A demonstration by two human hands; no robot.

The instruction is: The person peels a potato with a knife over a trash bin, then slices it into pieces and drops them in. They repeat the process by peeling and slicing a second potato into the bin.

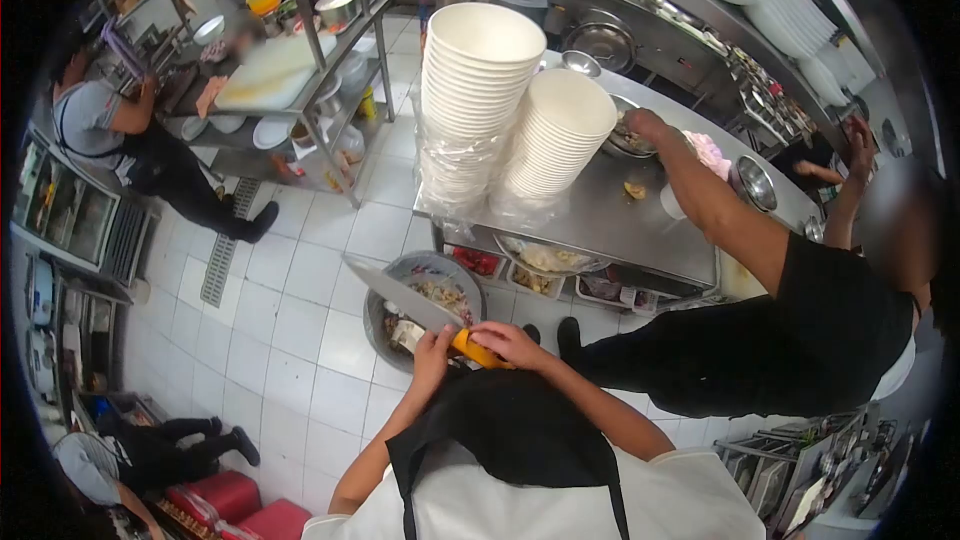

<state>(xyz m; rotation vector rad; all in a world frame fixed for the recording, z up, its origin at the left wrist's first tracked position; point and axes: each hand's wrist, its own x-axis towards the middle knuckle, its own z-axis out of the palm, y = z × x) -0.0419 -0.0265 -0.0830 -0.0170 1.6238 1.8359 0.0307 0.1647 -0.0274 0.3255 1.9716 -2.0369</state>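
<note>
In front of my apron I hold a large kitchen knife (pixel 402 293), its wide blade pointing up and to the left. My right hand (pixel 508 342) is closed around the yellow handle (pixel 482 350). The fingers of my left hand (pixel 432 355) are closed at the heel of the blade, beside the handle. Below the blade stands a round grey bin (pixel 374 318) on the floor, with food scraps inside. The blade hides part of the bin's contents.
Tall stacks of white paper tubs (pixel 460 90) stand on the steel counter (pixel 620 230) ahead. At right, a co-worker (pixel 720 210) reaches into a metal bowl (pixel 628 145). Another person (pixel 110 130) works at left beside a cutting board (pixel 275 75). Red stools (pixel 225 495) are lower left.
</note>
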